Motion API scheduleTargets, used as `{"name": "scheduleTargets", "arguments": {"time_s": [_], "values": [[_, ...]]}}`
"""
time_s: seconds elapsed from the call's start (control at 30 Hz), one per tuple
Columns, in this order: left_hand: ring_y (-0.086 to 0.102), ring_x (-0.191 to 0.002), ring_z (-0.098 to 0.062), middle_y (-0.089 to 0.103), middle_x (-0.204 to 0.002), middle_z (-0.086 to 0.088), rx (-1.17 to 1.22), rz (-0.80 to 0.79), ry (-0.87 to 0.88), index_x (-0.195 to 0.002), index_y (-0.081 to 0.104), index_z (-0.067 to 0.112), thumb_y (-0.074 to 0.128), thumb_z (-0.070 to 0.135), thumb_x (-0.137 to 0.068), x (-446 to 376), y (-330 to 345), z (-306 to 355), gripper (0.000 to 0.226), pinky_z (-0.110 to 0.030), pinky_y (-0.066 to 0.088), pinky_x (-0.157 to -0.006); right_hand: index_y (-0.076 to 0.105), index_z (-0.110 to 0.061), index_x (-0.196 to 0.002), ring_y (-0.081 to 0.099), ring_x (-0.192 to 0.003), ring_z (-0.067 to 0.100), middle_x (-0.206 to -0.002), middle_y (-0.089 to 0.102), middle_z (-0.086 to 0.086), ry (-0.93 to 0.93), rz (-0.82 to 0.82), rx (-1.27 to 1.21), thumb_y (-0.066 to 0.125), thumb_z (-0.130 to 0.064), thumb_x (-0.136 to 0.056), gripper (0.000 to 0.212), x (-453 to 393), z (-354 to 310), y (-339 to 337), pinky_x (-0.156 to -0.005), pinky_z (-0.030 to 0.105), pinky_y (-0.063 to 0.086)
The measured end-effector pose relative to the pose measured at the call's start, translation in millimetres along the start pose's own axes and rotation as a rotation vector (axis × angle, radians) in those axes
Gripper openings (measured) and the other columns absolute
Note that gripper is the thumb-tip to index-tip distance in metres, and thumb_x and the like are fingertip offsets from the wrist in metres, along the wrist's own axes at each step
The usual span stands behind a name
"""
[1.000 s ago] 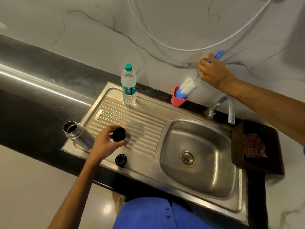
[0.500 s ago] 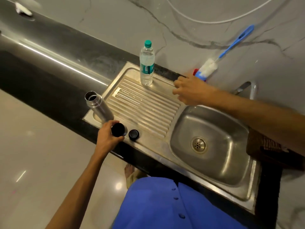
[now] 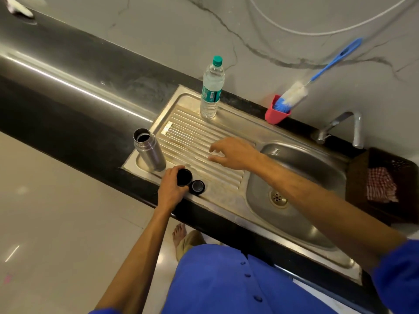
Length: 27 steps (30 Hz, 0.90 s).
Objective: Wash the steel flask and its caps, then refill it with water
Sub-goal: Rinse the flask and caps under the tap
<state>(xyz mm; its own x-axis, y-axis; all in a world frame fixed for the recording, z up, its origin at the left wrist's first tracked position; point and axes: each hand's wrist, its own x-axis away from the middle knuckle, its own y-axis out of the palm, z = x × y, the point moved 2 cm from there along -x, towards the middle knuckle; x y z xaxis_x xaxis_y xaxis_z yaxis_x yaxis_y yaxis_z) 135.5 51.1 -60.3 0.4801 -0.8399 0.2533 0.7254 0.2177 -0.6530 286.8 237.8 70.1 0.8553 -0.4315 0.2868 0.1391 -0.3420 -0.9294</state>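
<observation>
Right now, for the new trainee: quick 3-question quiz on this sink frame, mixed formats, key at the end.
1. True or false: the steel flask stands upright and uncapped on the drainboard.
2. What does the left hand hold? A) bottle brush B) black cap C) water bottle
3. Fill in: the bottle brush rests in a ____ cup by the wall.

Key
1. True; its open mouth shows.
2. B; the fingers curl round a black cap, and a second cap sits beside it. The right hand hovers open over the drainboard.
3. Red.
</observation>
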Motion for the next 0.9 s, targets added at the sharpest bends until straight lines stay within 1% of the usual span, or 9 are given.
{"name": "scheduleTargets", "arguments": {"time_s": [0.13,0.2,0.33,0.4,0.5,0.57,0.63,0.77,0.9], "values": [[0.049,-0.139,-0.023,0.05,-0.153,-0.006,0.071,-0.035,-0.028,-0.154,0.045,0.022,0.09,0.025,-0.077,1,-14,-14,0.089,-0.042,0.042,-0.114,0.052,-0.023,-0.145,0.062,-0.12,0.018,-0.133,0.065,0.001,0.113,0.016,-0.367,0.074,-0.064,-0.083,0.077,-28,-22,13,-0.102,0.042,0.051],[0.049,-0.139,-0.023,0.047,-0.156,-0.007,0.089,-0.026,-0.045,-0.154,0.045,0.023,0.091,0.023,-0.078,7,-30,-24,0.088,-0.042,0.042,-0.115,0.041,-0.026,-0.152,0.056,-0.128,0.018,-0.141,0.059,0.002,0.138,0.023,-0.488,0.08,-0.067,-0.074,0.096,-47,-38,22,-0.108,0.043,0.047],[0.058,-0.118,-0.015,0.059,-0.133,0.001,0.135,0.046,-0.046,-0.135,0.059,0.024,0.086,0.012,-0.082,19,-79,-56,0.061,-0.045,0.055,-0.103,0.025,-0.027,-0.159,0.043,-0.139,0.016,-0.156,0.044,0.005,0.107,0.06,-0.679,0.092,-0.057,-0.064,0.12,-89,-74,36,-0.114,0.04,0.037],[0.06,-0.114,-0.012,0.061,-0.127,0.003,0.13,0.073,-0.076,-0.131,0.062,0.022,0.085,0.01,-0.083,21,-102,-72,0.054,-0.039,0.058,-0.097,0.022,-0.029,-0.16,0.039,-0.145,0.016,-0.164,0.034,0.002,0.084,0.098,-0.785,0.096,-0.054,-0.06,0.127,-109,-92,45,-0.118,0.04,0.034],[0.061,-0.116,-0.008,0.064,-0.128,0.004,0.131,0.107,-0.114,-0.13,0.062,0.024,0.084,0.013,-0.087,17,-132,-86,0.049,-0.022,0.053,-0.089,0.032,-0.032,-0.155,0.044,-0.143,0.016,-0.158,0.044,-0.001,0.073,0.147,-0.861,0.097,-0.046,-0.061,0.116,-130,-111,57,-0.118,0.043,0.037],[0.062,-0.114,-0.006,0.066,-0.127,0.006,0.143,0.112,-0.111,-0.128,0.062,0.027,0.083,0.016,-0.088,11,-145,-89,0.046,-0.017,0.05,-0.086,0.051,-0.026,-0.141,0.059,-0.124,0.01,-0.136,0.063,-0.004,0.085,0.196,-0.872,0.096,-0.037,-0.065,0.089,-135,-120,62,-0.107,0.039,0.048],[0.063,-0.114,-0.006,0.066,-0.126,0.008,0.159,0.113,-0.108,-0.127,0.063,0.028,0.083,0.018,-0.089,3,-154,-87,0.044,-0.015,0.049,-0.085,0.06,-0.021,-0.127,0.065,-0.108,0.006,-0.118,0.071,-0.006,0.13,0.272,-0.881,0.095,-0.031,-0.066,0.071,-135,-126,63,-0.096,0.03,0.052],[0.063,-0.108,0.001,0.067,-0.12,0.012,0.177,0.165,-0.064,-0.127,0.065,0.025,0.082,0.021,-0.09,-12,-160,-73,0.041,-0.009,0.046,-0.082,0.061,-0.022,-0.123,0.066,-0.105,0.003,-0.114,0.071,-0.009,0.22,0.399,-0.953,0.096,-0.027,-0.067,0.066,-121,-116,48,-0.091,0.022,0.053],[0.064,-0.111,-0.001,0.069,-0.119,0.009,0.242,0.164,0.024,-0.125,0.065,0.025,0.08,0.019,-0.092,-25,-149,-43,0.037,-0.023,0.055,-0.089,0.056,-0.015,-0.133,0.065,-0.111,0.003,-0.121,0.068,-0.008,0.277,0.474,-1.075,0.092,-0.011,-0.071,0.072,-84,-81,13,-0.093,0.021,0.054]]}}
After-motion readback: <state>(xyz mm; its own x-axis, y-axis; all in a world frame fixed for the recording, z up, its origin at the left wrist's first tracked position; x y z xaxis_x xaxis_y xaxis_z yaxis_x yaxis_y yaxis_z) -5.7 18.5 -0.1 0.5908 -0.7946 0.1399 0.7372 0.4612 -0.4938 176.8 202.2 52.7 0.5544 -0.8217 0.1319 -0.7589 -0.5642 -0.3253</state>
